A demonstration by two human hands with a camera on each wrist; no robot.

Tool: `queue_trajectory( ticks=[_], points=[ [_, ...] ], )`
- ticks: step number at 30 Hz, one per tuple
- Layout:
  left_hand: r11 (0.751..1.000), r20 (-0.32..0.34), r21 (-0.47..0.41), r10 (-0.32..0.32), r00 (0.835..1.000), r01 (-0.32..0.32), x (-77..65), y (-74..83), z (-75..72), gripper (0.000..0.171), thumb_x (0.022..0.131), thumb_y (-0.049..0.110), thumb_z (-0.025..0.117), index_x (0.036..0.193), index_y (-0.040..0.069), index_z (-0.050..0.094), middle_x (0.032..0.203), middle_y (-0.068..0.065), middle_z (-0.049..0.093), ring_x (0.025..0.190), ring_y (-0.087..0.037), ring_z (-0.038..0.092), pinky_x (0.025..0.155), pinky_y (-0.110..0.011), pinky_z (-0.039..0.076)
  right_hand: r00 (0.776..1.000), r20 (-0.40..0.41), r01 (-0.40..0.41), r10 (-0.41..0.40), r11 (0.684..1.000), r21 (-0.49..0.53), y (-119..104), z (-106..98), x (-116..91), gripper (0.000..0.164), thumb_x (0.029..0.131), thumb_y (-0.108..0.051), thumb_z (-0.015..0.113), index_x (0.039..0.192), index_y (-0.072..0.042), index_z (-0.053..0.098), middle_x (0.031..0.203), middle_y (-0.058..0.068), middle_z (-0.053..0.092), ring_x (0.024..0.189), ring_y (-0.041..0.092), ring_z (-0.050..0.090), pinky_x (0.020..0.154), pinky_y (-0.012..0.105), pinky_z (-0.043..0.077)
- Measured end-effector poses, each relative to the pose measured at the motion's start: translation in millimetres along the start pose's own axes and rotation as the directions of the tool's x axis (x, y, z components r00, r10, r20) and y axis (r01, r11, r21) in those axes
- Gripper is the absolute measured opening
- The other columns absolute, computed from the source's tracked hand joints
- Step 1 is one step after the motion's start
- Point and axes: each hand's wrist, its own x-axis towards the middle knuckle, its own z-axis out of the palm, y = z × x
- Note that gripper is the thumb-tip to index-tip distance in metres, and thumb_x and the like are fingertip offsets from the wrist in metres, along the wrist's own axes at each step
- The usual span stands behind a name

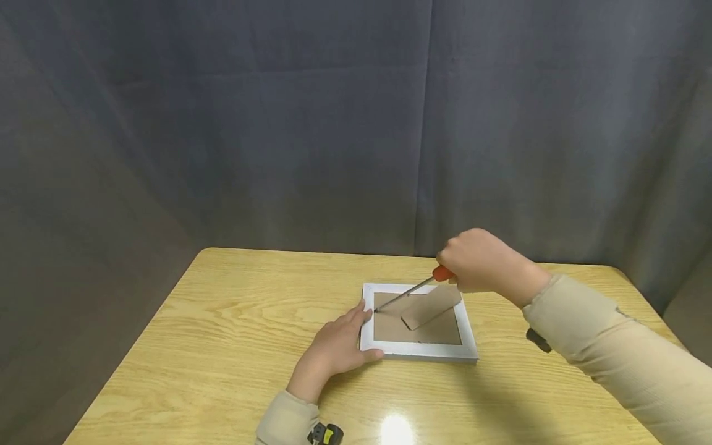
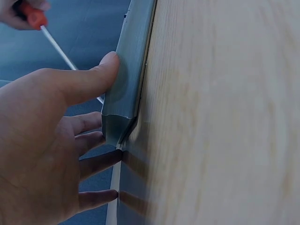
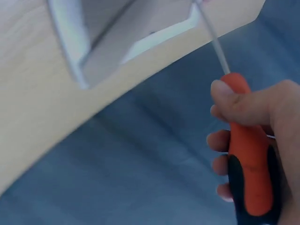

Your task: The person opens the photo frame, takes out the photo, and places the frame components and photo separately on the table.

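A white picture frame lies back up on the table, its brown backing board and stand flap showing. My left hand braces its near left corner, fingers extended along the left side. In the left wrist view the thumb presses on the frame's outer side. My right hand grips a screwdriver by its orange and black handle, above the frame's far right part. The shaft slants down leftward, its tip at the frame's left inner edge, close to the left fingertips.
The wooden table extends around the frame on all sides. Behind its far edge hangs a dark grey curtain. Small dark tabs show along the inner border of the frame.
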Motion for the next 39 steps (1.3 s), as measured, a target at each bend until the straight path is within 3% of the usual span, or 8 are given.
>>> queue_trajectory(
  ticks=[8,18,25,29,33,39],
  points=[
    [1.0,-0.023,-0.004,-0.001,1.0,0.001,-1.5,-0.3,5.0,0.084,0.083,0.046,0.077,0.148,0.005,0.044,0.161,-0.013,0.026,0.143,-0.036,0.032,0.111,-0.061,0.03,0.998,-0.025,-0.056,0.063,0.975,0.215,17,48,-30,0.024,0.068,-0.01,0.086,0.069,-0.019,0.063,0.061,-0.012,0.052,0.051,0.01,0.042,0.05,0.034,0.044],
    [1.0,-0.033,-0.003,0.01,0.999,-0.01,1.4,0.9,3.7,0.084,0.083,0.045,0.077,0.149,0.004,0.043,0.161,-0.014,0.026,0.143,-0.037,0.032,0.111,-0.06,0.03,0.994,-0.09,-0.036,0.065,0.955,0.294,24,83,-51,0.02,0.073,-0.02,0.087,0.085,-0.022,0.072,0.074,-0.016,0.061,0.056,0.004,0.045,0.05,0.03,0.044],
    [1.0,-0.031,-0.009,0.017,0.999,-0.018,3.3,1.9,4.7,0.083,0.084,0.043,0.077,0.148,0.003,0.043,0.161,-0.014,0.026,0.143,-0.037,0.032,0.112,-0.059,0.03,0.993,-0.084,-0.053,0.086,0.941,0.335,25,102,-61,0.02,0.078,-0.024,0.085,0.092,-0.021,0.072,0.079,-0.015,0.063,0.061,0.002,0.048,0.054,0.028,0.045],
    [1.0,-0.032,-0.012,0.022,0.999,-0.023,3.7,2.7,6.5,0.083,0.084,0.043,0.077,0.148,0.003,0.043,0.161,-0.015,0.026,0.143,-0.037,0.032,0.112,-0.058,0.03,0.992,-0.114,-0.024,0.061,0.953,0.302,24,94,-57,0.02,0.074,-0.018,0.087,0.085,-0.02,0.071,0.074,-0.015,0.06,0.058,0.002,0.045,0.052,0.027,0.043],
    [1.0,-0.03,-0.005,0.025,0.999,-0.025,4.1,1.9,6.8,0.083,0.084,0.043,0.076,0.149,0.003,0.042,0.161,-0.015,0.024,0.143,-0.037,0.031,0.112,-0.058,0.029,0.992,-0.12,-0.01,0.038,0.974,0.227,20,67,-43,0.025,0.067,-0.012,0.089,0.074,-0.02,0.066,0.065,-0.013,0.057,0.052,0.005,0.043,0.049,0.031,0.044],
    [1.0,-0.031,-0.014,0.018,0.999,-0.019,3.9,0.3,3.3,0.081,0.086,0.039,0.076,0.15,0.004,0.041,0.162,-0.014,0.023,0.144,-0.036,0.03,0.112,-0.058,0.029,0.998,-0.06,-0.02,0.027,0.993,0.115,5,26,-19,0.029,0.063,-0.005,0.085,0.062,-0.018,0.059,0.057,-0.009,0.05,0.048,0.011,0.04,0.047,0.033,0.042]
  ],
)
